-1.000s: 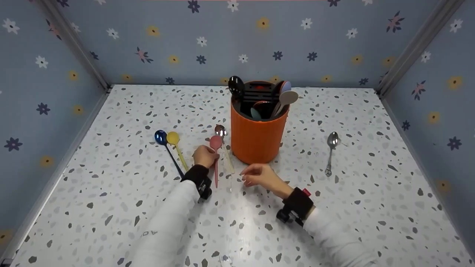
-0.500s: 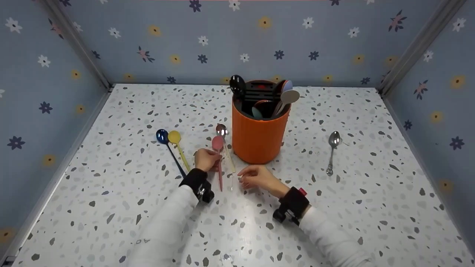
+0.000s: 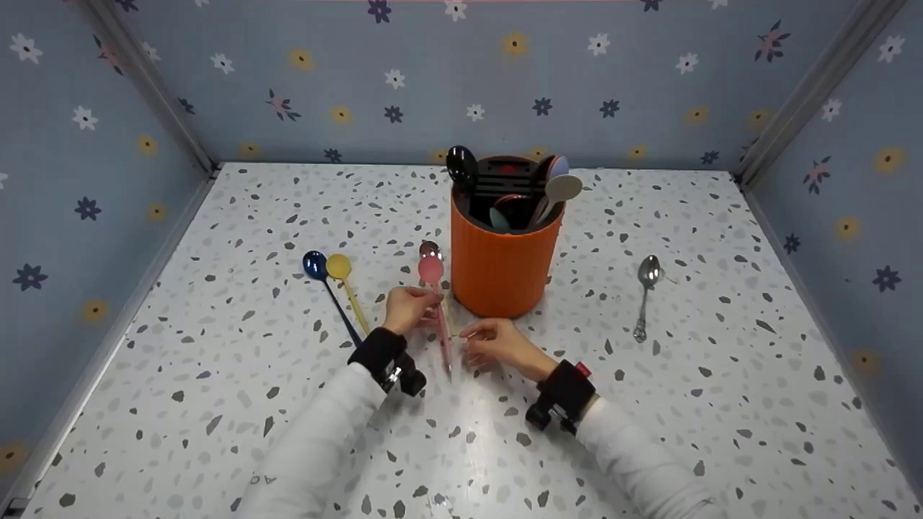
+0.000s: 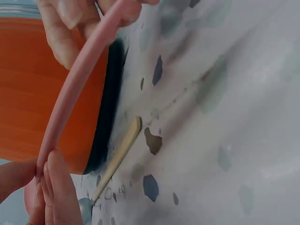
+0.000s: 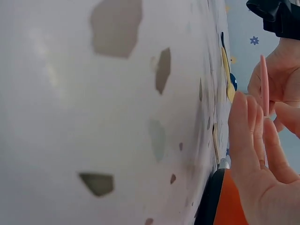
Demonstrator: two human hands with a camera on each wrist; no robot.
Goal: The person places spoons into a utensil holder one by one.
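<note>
A pink spoon (image 3: 431, 270) is pinched just below its bowl by my left hand (image 3: 411, 308), which lifts the handle (image 4: 75, 89) off the table. My right hand (image 3: 505, 346) is beside the handle's lower part, fingers loosely bent with a gap at the thumb. In the left wrist view, its fingers (image 4: 58, 33) appear right by the handle; whether they touch it I cannot tell. Under the pink spoon lies a spoon with a shiny bowl (image 3: 430, 249) and a cream handle (image 4: 117, 157), partly hidden.
An orange utensil holder (image 3: 501, 274) with several spoons stands behind my hands. To the left lie a dark blue spoon (image 3: 315, 264) and a yellow spoon (image 3: 339, 267). A silver spoon (image 3: 649, 270) lies at the right. Patterned walls border the table (image 3: 721, 432).
My left hand has raised the pink spoon and moved it slightly right, toward my right hand. The right hand has shifted a little left.
</note>
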